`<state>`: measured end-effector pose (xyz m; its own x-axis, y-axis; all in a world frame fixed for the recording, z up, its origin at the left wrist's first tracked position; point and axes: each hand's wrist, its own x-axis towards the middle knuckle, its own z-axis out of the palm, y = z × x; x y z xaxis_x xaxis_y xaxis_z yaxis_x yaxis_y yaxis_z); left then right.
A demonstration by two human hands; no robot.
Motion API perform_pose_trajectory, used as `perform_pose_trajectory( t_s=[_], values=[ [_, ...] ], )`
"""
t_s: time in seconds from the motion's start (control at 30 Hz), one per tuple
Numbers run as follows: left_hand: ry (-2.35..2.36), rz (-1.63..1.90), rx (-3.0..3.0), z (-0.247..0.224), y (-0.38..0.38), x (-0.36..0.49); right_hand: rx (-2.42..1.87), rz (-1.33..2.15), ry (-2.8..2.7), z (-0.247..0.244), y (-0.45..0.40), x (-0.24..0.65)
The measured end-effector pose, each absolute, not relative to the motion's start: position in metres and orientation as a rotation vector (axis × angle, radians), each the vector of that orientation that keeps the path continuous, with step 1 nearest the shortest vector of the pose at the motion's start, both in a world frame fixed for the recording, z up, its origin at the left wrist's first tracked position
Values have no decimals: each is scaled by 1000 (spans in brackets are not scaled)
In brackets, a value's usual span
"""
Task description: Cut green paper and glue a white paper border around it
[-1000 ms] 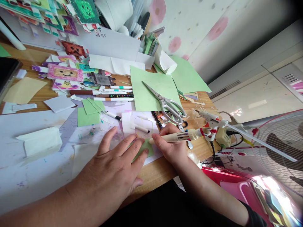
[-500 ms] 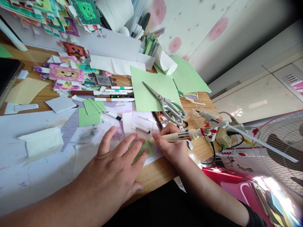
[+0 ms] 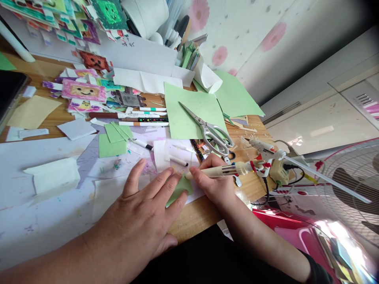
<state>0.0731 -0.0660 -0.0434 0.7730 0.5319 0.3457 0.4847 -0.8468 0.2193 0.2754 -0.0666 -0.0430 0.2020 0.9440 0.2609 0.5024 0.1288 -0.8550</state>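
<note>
My left hand [image 3: 154, 197] lies with its fingers spread, the fingertips pressing on a small piece of green paper [image 3: 181, 191] near the table's front edge. In my right hand [image 3: 214, 181] is a thick cream multicolour pen [image 3: 219, 171], gripped between thumb and fingers. Its tip meets the upper part of the green paper, where a small dark mark shows. Part of the paper is hidden under my left fingers. Just beyond my hands lie an uncapped black marker [image 3: 178, 160] and a white paper strip [image 3: 161, 157].
Silver scissors [image 3: 207, 128] rest on a large green sheet [image 3: 183, 102] further back. A glue gun [image 3: 263, 148] and power strip [image 3: 280, 171] are at the right, near a fan [image 3: 352, 185]. Coloured paper figures [image 3: 84, 90], several markers [image 3: 143, 124] and a phone [image 3: 12, 92] lie on the left.
My left fingers have shifted slightly on the green paper, showing a bit more of it. The pen tip has moved a little to the left.
</note>
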Motion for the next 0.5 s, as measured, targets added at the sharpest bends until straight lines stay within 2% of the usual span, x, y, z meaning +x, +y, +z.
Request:
perform_pose_trajectory(
  t_s=[0.17,0.5],
  values=[
    [863,536,2789,-38,-67,74,-1464,691,-1146,-50,-71,278],
    [928,496,2752,-32,-68,68,-1590,541,-1417,-33,-68,261]
  ],
)
